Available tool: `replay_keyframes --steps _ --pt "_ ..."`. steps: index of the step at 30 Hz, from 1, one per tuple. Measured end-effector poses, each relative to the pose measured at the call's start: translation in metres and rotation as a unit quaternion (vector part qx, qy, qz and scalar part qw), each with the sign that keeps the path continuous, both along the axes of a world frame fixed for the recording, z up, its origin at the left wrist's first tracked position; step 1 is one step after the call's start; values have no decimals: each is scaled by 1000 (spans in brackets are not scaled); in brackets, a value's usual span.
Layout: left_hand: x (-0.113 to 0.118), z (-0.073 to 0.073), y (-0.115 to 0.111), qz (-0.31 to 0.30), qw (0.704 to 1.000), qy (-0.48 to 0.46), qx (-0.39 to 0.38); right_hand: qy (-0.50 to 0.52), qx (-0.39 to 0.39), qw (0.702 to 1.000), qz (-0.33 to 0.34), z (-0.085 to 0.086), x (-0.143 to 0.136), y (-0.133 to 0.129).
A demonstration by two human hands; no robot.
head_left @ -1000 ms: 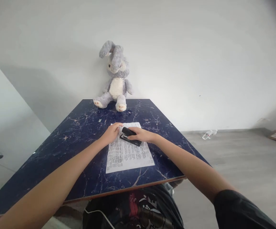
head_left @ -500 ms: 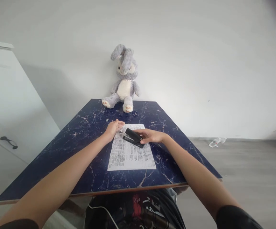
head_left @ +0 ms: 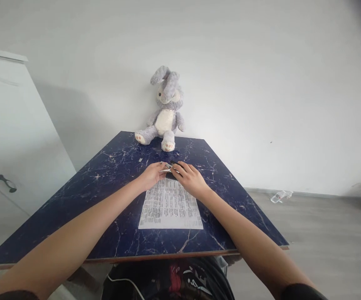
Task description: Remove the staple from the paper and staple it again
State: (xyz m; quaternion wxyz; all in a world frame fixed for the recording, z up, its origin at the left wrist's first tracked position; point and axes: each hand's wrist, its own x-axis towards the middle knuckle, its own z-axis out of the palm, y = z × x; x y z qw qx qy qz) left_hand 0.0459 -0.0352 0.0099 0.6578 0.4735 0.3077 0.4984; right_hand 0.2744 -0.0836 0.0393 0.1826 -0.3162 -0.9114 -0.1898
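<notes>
Clasping the black stapler [head_left: 171,176] from above with the right hand [head_left: 190,178], curling fingers across it toward 11 o'clock. Meeting it from 9 o'clock with the left hand [head_left: 153,176], close about the silvery metal [head_left: 168,166]; cannot tell whether pinching that part or merely touching it.

Changed within the last half second: carried from the paper's upper middle to its far edge, and brought between both hands rather than held at the rear by the right alone. Judging from this, switched from one-handed holding to two-handed handling of a seemingly parted stapler.

See the printed sheet [head_left: 170,210] at 6 o'clock, flat on the blue marbled table [head_left: 220,175]. Note a small pale piece [head_left: 140,160] at 10 o'clock, just beyond the left hand, and a plush rabbit [head_left: 165,112] seated at 12.

For containers, cannot make out any staples behind the fingers. Find a white cabinet [head_left: 21,125] at 9 o'clock, apparently closed, hiding any contents. Spot a clear plastic item [head_left: 280,196] on the floor near 4 o'clock, possibly a bottle; too small to judge for contents.
</notes>
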Motion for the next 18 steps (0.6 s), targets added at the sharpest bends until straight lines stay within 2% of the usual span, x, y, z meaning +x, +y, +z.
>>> replay_keyframes --steps 2,5,8,10,12,14,16,18 --pt "4 -3 -1 -16 1000 7 9 -23 23 999 -8 0 -2 -1" --pt "5 -7 0 -4 1000 25 9 -6 20 1000 -13 -1 -6 -2" --pt "1 -5 3 95 995 41 7 115 -49 991 -39 0 -7 0" --pt "-4 1 3 186 979 63 43 211 -153 964 -61 0 -5 4" --pt "-10 10 0 250 953 116 123 255 -275 924 -69 -2 -3 9" --pt "-15 17 -5 278 914 201 218 247 -356 899 -61 -4 -1 12" --pt "-17 22 -10 277 862 298 304 223 -378 897 -42 -6 -2 13" --pt "-17 24 -15 245 809 391 365 222 -341 913 -15 -6 -2 11"
